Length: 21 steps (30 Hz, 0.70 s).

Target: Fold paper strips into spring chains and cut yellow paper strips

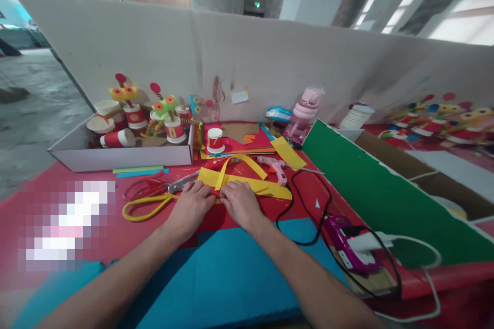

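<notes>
My left hand (194, 201) and my right hand (240, 202) are close together over the red table, fingers curled down. Both pinch a narrow yellow paper strip, mostly hidden, with only a bit of yellow showing between the fingertips. Just beyond them lies a wide yellow paper piece (266, 186) with a curled yellow strip (247, 160) over it. Left of my left hand are scissors with yellow handles (144, 208) and red-handled scissors (141, 185), which partly overlap. A pink glue gun (277, 168) rests beyond my right hand.
A white box (127, 158) of decorated paper cups stands at the back left. One paper cup (215, 140) stands mid-table. Blue sheets (227, 277) lie in front of me. At right are a purple power strip (353, 247), black cables and a green-sided box (370, 195).
</notes>
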Each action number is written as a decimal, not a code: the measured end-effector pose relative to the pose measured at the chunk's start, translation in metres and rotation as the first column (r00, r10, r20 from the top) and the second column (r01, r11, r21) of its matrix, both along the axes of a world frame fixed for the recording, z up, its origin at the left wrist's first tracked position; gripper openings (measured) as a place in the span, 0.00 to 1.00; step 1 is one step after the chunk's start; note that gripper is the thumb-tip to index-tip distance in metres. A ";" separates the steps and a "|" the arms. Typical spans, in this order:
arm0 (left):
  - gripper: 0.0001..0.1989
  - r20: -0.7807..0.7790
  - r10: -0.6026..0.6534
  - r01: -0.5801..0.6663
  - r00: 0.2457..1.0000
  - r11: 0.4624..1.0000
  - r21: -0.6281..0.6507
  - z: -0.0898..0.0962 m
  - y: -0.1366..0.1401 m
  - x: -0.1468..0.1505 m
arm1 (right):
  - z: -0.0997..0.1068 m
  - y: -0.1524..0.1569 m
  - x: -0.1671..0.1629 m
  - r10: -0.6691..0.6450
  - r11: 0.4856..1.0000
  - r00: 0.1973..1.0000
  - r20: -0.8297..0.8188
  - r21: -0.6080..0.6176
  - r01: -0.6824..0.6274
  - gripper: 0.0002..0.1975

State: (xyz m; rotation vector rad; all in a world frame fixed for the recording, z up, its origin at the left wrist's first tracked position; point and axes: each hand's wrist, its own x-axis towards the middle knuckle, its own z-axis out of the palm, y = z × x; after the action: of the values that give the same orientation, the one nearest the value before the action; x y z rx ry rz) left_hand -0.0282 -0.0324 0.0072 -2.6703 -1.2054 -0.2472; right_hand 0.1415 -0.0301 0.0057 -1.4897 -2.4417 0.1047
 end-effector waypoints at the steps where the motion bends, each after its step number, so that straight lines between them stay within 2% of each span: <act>1: 0.07 -0.018 -0.031 0.031 0.999 0.999 0.011 0.000 -0.001 0.001 | 0.000 0.000 0.000 0.003 1.000 1.000 -0.003 0.006 -0.003 0.03; 4: 0.09 -0.093 -0.106 0.109 0.990 0.994 0.025 0.000 -0.005 0.003 | 0.002 0.002 0.005 0.006 0.999 0.999 -0.035 0.038 -0.005 0.02; 6: 0.10 -0.127 -0.130 0.133 0.983 0.991 0.020 0.000 -0.007 0.004 | 0.004 0.005 0.016 -0.033 0.999 0.995 -0.097 0.017 0.035 0.04; 10: 0.11 -0.147 -0.125 0.123 0.981 0.992 -0.021 0.001 -0.008 0.006 | 0.007 0.011 0.056 -0.125 0.983 0.963 -0.240 -0.160 0.087 0.06; 14: 0.12 -0.183 -0.102 0.095 0.978 0.994 -0.050 0.005 -0.009 0.006 | 0.004 0.012 0.087 -0.140 0.966 0.944 -0.300 -0.252 0.063 0.09; 18: 0.12 -0.162 -0.093 0.083 0.982 0.994 -0.067 0.006 -0.010 0.006 | -0.002 0.013 0.092 -0.123 0.962 0.920 -0.372 -0.273 0.018 0.10; 21: 0.13 -0.142 -0.096 0.086 0.985 0.993 -0.076 0.005 -0.009 0.005 | -0.004 0.016 0.091 -0.147 0.957 0.926 -0.348 -0.286 0.044 0.09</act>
State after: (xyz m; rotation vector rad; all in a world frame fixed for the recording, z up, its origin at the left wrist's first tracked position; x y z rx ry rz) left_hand -0.0227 -0.0417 0.0125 -2.7517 -1.0694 -0.0234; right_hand 0.2328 -0.0143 0.0020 -1.5314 -2.1105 0.6639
